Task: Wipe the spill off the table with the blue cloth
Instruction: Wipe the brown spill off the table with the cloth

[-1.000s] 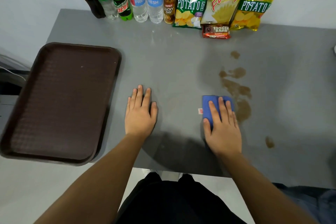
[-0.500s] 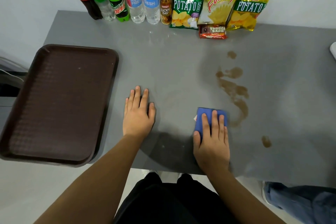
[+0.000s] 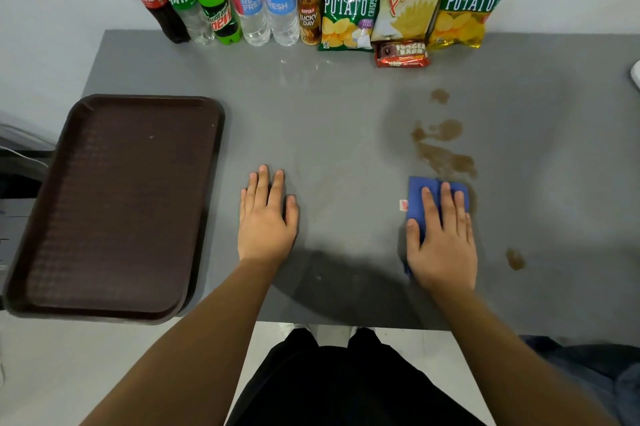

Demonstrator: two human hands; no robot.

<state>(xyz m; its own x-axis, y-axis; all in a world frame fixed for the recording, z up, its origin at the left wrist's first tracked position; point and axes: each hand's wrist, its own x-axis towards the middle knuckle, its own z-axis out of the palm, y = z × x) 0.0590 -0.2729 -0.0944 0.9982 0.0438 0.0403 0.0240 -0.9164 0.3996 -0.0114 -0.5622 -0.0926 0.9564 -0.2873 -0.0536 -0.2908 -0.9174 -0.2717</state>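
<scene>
A brown spill [image 3: 445,159] runs in patches across the right half of the grey table [image 3: 346,107], with a small separate drop [image 3: 515,258] nearer the front. The folded blue cloth [image 3: 417,193] lies flat at the near end of the spill. My right hand [image 3: 441,238] presses palm-down on the cloth, fingers stretched over it, covering most of it. My left hand [image 3: 266,218] rests flat on the bare table to the left, fingers apart, holding nothing.
A dark brown tray [image 3: 114,204] overhangs the table's left front corner. Several drink bottles [image 3: 221,0] and snack bags [image 3: 412,3] line the back edge by the wall, with a chocolate bar [image 3: 401,53] in front. A white object [image 3: 635,74] peeks in at the right edge.
My right hand slid the cloth toward me and left, then back forward and right onto the spill's near end. The lower part of the spill has become fainter. My left hand stayed put.
</scene>
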